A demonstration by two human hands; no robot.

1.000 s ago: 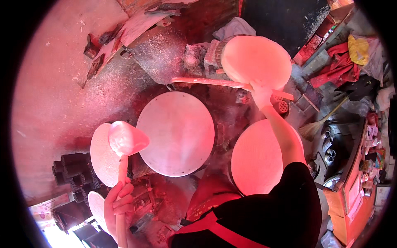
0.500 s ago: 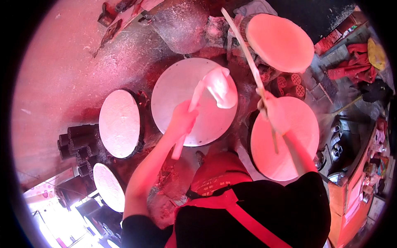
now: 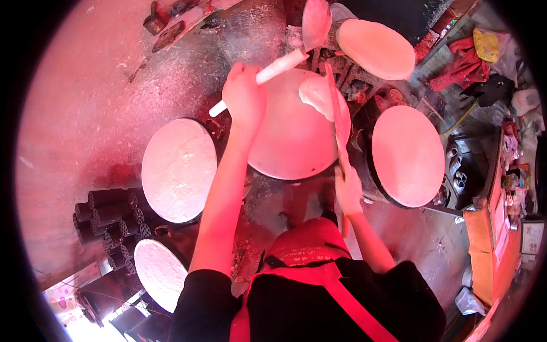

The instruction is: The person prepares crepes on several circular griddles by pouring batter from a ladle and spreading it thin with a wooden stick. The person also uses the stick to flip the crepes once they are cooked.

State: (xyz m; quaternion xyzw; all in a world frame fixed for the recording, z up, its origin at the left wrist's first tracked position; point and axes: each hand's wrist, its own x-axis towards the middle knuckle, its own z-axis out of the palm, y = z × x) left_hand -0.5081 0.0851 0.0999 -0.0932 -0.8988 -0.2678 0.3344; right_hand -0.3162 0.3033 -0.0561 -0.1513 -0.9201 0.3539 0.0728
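White batter lies now on the middle plate, and both hands of the worker are closed on their tools.
Half a second ago the ladle (image 3: 282,66) was over the middle plate (image 3: 290,137); now its bowl (image 3: 315,25) is beyond the far edge, and I cannot tell what is inside. The left hand (image 3: 243,94) is wrapped firmly around its pale handle. The right hand (image 3: 347,188) has come from the right plate (image 3: 407,157) to the near edge of the middle one, fingers closed around a long wooden stick (image 3: 342,128), which passes over its right side, beside the white batter (image 3: 317,97). The left plate (image 3: 179,171) carries a pale, uneven layer, and the lower left plate (image 3: 161,275) also looks covered in white.
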